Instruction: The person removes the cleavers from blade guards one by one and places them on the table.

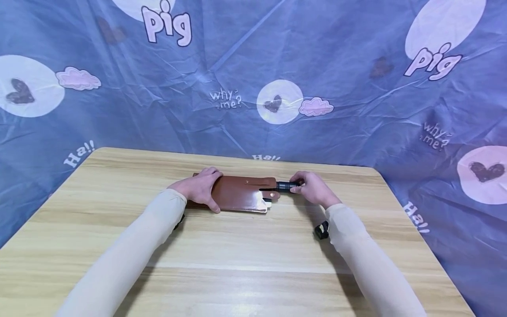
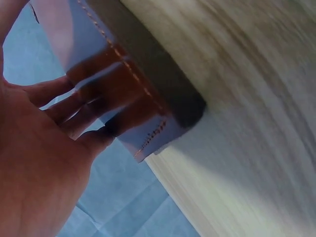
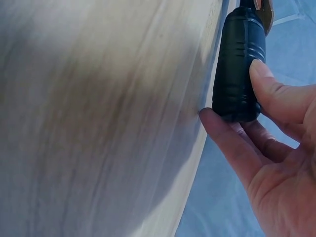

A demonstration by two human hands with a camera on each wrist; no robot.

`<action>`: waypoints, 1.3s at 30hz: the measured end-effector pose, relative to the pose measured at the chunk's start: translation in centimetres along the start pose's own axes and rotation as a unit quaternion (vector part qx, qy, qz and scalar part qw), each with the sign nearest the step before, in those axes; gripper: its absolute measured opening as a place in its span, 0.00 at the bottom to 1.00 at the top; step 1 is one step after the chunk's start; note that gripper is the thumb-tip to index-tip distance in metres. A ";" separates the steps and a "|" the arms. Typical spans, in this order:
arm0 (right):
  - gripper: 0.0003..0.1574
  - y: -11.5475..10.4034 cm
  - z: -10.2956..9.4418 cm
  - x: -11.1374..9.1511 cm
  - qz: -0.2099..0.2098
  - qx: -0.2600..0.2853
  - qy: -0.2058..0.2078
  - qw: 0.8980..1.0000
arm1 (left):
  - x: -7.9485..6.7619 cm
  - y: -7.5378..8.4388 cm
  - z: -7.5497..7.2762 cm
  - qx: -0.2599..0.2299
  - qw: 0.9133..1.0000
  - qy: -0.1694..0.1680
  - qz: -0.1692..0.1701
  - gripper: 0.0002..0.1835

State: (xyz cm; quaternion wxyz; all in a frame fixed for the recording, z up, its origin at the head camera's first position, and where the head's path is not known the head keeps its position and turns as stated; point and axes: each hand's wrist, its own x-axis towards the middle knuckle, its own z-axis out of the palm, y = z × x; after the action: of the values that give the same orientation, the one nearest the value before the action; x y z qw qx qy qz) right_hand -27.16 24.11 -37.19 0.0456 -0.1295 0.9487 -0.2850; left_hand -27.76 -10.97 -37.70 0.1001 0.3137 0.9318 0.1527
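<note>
A brown leather sheath (image 1: pixel 237 193) with stitched edges lies flat on the table, and a broad blade's pale corner (image 1: pixel 268 204) shows at its right end. From that end a ridged black knife handle (image 1: pixel 284 186) sticks out to the right. My left hand (image 1: pixel 202 187) spans the left part of the sheath, thumb on the near edge and fingers over the far one. In the left wrist view its fingertips touch the leather (image 2: pixel 123 89). My right hand (image 1: pixel 313 188) pinches the handle's end; the right wrist view shows thumb and fingers around the black grip (image 3: pixel 239 69).
The pale wood table (image 1: pixel 237 255) extends in front of and beside the sheath. Behind its far edge hangs a blue printed cloth (image 1: pixel 245 53). A small strap (image 1: pixel 179 224) with a snap (image 1: pixel 271 194) is not the same thing: the first is black gear at my left wrist.
</note>
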 end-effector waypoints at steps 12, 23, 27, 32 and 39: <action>0.15 0.1 0.1 -0.1 -0.004 0.004 0.002 1.000 | -0.1 0.1 0.2 0.009 1.000 0.008 0.008 0.60; 0.15 0.2 -0.1 0.2 -0.011 0.006 -0.003 1.000 | -0.3 0.2 0.2 0.003 1.000 0.007 -0.007 0.61; 0.15 0.3 -0.2 0.3 -0.014 0.006 -0.006 1.000 | -0.1 0.1 0.3 0.005 1.000 0.005 -0.006 0.61; 0.14 0.4 -0.3 0.4 -0.016 0.004 -0.007 1.000 | -0.1 0.1 0.2 0.008 1.000 0.007 -0.006 0.61; 0.15 0.6 -0.5 0.2 -0.020 -0.003 -0.007 1.000 | -0.1 0.1 0.3 0.001 1.000 0.007 -0.007 0.61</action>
State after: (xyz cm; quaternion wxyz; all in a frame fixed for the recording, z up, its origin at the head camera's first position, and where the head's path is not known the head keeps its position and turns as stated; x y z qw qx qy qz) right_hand -27.55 24.84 -37.08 0.0464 -0.1503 0.9464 -0.2822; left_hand -27.48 -10.88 -37.94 0.0940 0.3063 0.9347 0.1537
